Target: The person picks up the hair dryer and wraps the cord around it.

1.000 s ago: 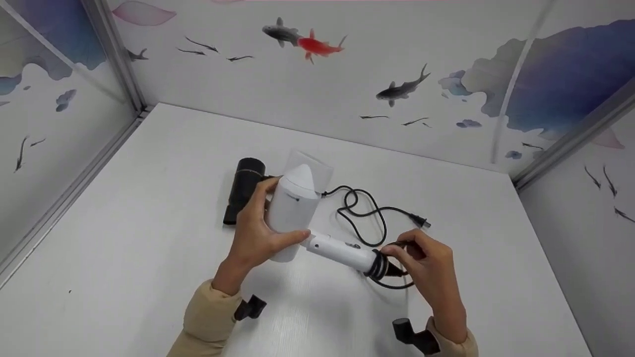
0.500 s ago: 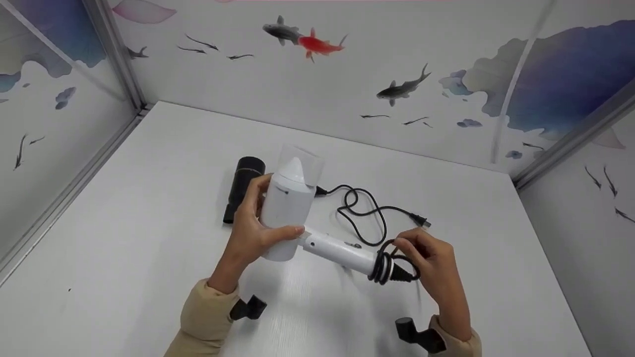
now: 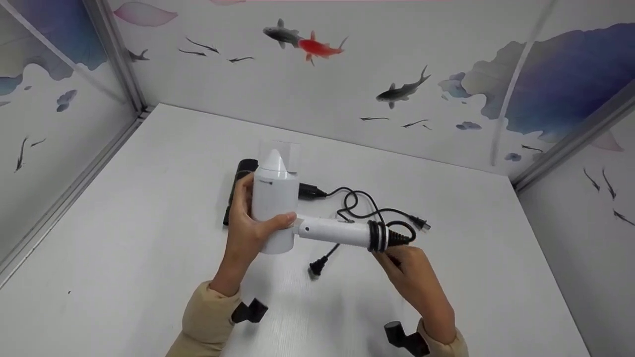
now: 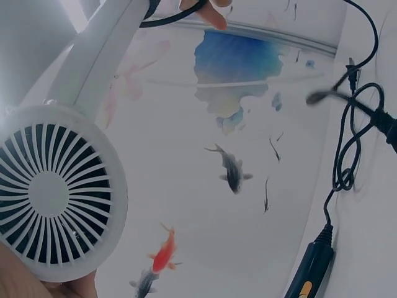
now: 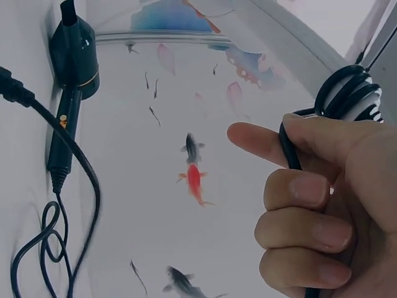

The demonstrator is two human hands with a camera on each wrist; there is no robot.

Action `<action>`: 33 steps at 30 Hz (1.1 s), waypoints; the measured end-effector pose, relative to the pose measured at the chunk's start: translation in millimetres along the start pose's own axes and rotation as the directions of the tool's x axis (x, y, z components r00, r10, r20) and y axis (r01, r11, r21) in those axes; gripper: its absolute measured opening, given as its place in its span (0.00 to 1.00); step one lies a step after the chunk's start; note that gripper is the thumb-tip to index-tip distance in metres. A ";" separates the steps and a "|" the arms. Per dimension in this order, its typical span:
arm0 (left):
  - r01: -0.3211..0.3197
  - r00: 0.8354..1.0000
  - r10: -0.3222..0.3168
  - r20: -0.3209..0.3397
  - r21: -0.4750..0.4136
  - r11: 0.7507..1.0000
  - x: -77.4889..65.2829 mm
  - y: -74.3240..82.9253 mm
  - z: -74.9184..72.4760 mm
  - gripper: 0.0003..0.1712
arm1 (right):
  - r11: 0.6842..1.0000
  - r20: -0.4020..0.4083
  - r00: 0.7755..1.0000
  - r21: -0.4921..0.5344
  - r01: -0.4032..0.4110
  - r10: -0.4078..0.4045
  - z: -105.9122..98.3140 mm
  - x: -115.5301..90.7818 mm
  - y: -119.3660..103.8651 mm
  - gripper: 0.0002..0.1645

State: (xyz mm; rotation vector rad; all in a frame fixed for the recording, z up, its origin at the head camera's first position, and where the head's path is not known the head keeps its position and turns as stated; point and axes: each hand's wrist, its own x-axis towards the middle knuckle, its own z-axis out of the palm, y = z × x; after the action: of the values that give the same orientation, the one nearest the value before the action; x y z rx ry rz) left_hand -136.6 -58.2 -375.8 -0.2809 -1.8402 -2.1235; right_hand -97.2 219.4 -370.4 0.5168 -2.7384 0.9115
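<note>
My left hand (image 3: 245, 230) grips the barrel of a white hair dryer (image 3: 275, 203), its clear nozzle (image 3: 287, 154) pointing away from me. The dryer's slatted grille (image 4: 49, 195) shows in the left wrist view. Its handle extends rightward, with black power cord (image 3: 378, 236) coiled around the end. Just below those coils is my right hand (image 3: 412, 272). In the right wrist view, that hand's thumb and curled fingers hold the cord (image 5: 288, 146), while the index finger (image 5: 254, 139) points out. A plug (image 3: 316, 267) at a cord's end appears below the handle.
A black hair dryer (image 3: 239, 193) lies on the white table (image 3: 163, 163), partly hidden behind my left hand and the white one. Its cord (image 3: 352, 201) loops rightward to a two-pin plug (image 3: 420, 223). Fish-printed panels (image 3: 342, 84) stand around the table's back and sides.
The white hair dryer has shifted left and turned, so its handle lies more level. My right hand has moved from beside the handle's end to beneath it. A plug has appeared below the handle.
</note>
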 end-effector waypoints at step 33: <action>-0.179 0.981 0.194 -0.014 0.323 0.929 1.3 -15.8 6.9 0.52 | 0.896 -0.294 0.862 0.040 0.442 -0.413 1.0 0.9 0.6 0.04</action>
State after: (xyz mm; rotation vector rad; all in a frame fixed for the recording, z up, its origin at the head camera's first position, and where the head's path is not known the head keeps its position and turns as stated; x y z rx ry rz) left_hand -144.0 -49.6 -388.8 -0.3116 -2.0062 -1.6598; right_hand -98.4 219.0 -371.2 0.8989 -2.2002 0.9294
